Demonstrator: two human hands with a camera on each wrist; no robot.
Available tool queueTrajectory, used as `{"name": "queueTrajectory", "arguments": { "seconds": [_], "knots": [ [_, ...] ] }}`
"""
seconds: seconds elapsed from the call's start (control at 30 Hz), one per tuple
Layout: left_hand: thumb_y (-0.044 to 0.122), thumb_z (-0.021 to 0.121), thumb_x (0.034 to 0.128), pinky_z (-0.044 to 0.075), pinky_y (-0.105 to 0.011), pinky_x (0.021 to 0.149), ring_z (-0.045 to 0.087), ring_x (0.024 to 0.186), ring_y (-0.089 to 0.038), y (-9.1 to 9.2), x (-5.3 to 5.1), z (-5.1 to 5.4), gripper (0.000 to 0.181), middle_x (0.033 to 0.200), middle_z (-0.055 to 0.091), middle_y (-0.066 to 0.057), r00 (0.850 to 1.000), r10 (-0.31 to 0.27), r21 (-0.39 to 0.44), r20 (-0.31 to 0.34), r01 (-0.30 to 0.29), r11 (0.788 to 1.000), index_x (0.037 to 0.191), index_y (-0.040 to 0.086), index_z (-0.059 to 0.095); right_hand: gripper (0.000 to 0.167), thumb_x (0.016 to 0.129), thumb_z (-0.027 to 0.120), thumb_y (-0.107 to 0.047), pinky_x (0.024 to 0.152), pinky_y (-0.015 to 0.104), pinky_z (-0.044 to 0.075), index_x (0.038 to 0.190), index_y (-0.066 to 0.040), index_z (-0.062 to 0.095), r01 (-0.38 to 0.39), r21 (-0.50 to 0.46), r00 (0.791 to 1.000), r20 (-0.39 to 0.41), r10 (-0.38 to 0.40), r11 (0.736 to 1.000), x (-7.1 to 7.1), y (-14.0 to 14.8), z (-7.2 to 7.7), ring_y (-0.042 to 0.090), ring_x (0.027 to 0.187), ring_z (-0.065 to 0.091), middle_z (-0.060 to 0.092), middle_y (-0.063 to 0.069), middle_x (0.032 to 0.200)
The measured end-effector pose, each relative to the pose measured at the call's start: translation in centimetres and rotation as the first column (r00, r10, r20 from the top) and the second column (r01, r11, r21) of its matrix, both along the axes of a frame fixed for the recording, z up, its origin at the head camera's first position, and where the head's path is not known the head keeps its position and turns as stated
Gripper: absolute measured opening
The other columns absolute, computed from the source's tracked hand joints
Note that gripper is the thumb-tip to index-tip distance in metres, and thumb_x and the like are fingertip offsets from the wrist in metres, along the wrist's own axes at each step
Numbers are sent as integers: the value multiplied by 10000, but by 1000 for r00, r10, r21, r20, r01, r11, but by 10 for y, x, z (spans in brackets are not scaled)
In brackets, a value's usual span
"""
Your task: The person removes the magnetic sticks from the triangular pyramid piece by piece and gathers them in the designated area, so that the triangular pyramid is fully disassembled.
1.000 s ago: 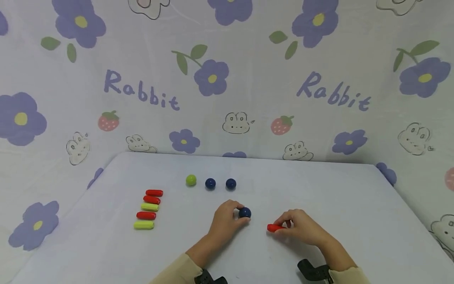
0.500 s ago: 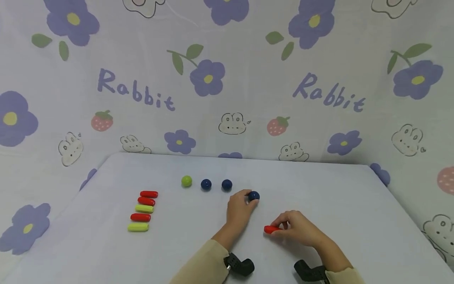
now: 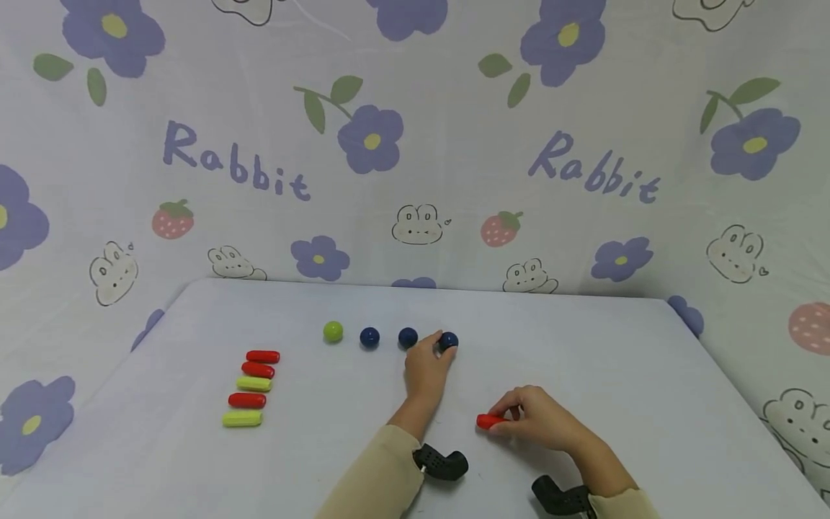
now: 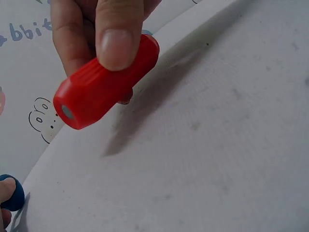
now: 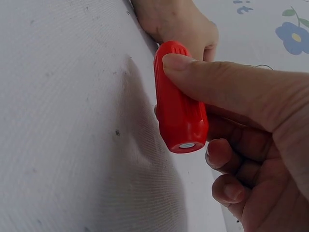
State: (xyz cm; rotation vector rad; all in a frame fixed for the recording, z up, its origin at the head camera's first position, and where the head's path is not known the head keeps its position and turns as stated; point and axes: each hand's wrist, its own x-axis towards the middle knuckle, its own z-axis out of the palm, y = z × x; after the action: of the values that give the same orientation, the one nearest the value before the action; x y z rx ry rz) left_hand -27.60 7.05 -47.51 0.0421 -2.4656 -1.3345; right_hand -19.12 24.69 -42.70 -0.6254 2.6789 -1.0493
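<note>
My left hand [image 3: 426, 373] pinches a dark blue ball [image 3: 449, 341] between thumb and forefinger, at the right end of the ball row. Whether that ball touches the table I cannot tell. Part of the ball [image 4: 18, 195] also shows at the lower left of the left wrist view. Nearer the front, my right hand [image 3: 543, 424] grips a red magnetic rod [image 3: 491, 421] by thumb and fingers. A small silvery disc marks the rod's end in both wrist views. In the right wrist view the rod [image 5: 178, 106] is held off the white surface, with a shadow beside it.
A lime green ball [image 3: 333, 331], a blue ball [image 3: 369, 337] and another blue ball [image 3: 408, 337] line up toward the back of the white table [image 3: 583, 346]. At left lies a column of several red and yellow-green rods [image 3: 247, 401]. Behind hangs a flowered cloth [image 3: 415, 180].
My left hand has carried the blue ball away from me, then slightly left, to beside the other balls. My right hand still holds the red rod in nearly the same place.
</note>
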Motion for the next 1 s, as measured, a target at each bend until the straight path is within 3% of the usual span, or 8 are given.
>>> {"name": "queueTrajectory", "arguments": {
  "seconds": [0.27, 0.57, 0.8, 0.93, 1.0],
  "knots": [
    [244, 685, 841, 475, -376, 937, 581, 1153, -219, -1, -1, 0, 422, 1214, 623, -94, 999, -27, 1, 17, 27, 1000, 1222, 81, 608, 226, 761, 762, -230, 574, 199, 382, 907, -61, 735, -9, -7, 1000, 14, 9, 1000, 1, -1, 0, 57, 677, 441, 682, -2, 848],
    [238, 699, 826, 477, -385, 933, 577, 1155, -236, -3, -2, 1, 440, 1220, 617, -105, 1000, -23, 10, 13, 23, 1000, 1224, 74, 603, 230, 760, 763, -214, 567, 200, 388, 917, -48, 733, -1, 2, 1000, 30, 1, 1000, 0, -2, 0, 65, 671, 443, 681, 6, 853],
    [230, 703, 823, 509, -371, 871, 642, 1041, -219, -2, -1, 0, 444, 1204, 628, -113, 999, -33, 1, 6, 33, 999, 1224, 69, 601, 227, 764, 759, -222, 567, 203, 388, 911, -52, 733, -5, 1, 1000, 26, 5, 1000, 0, 0, -3, 44, 662, 439, 678, -4, 844],
    [233, 706, 821, 496, -374, 901, 620, 1093, -229, -2, -1, -1, 450, 1215, 621, -112, 999, -32, -7, 6, 32, 999, 1226, 69, 600, 230, 764, 759, -226, 572, 202, 388, 911, -51, 733, -3, 3, 1000, 25, 3, 1000, 0, 0, -3, 45, 664, 439, 678, -3, 844],
    [231, 713, 813, 512, -358, 857, 654, 1006, -226, -1, 0, -1, 451, 1190, 638, -116, 1000, -25, -4, -2, 25, 1000, 1219, 67, 606, 234, 764, 759, -229, 573, 202, 388, 913, -50, 732, 0, 3, 1000, 31, 0, 1000, 1, 0, -3, 54, 672, 440, 677, -2, 848]
  ]
}}
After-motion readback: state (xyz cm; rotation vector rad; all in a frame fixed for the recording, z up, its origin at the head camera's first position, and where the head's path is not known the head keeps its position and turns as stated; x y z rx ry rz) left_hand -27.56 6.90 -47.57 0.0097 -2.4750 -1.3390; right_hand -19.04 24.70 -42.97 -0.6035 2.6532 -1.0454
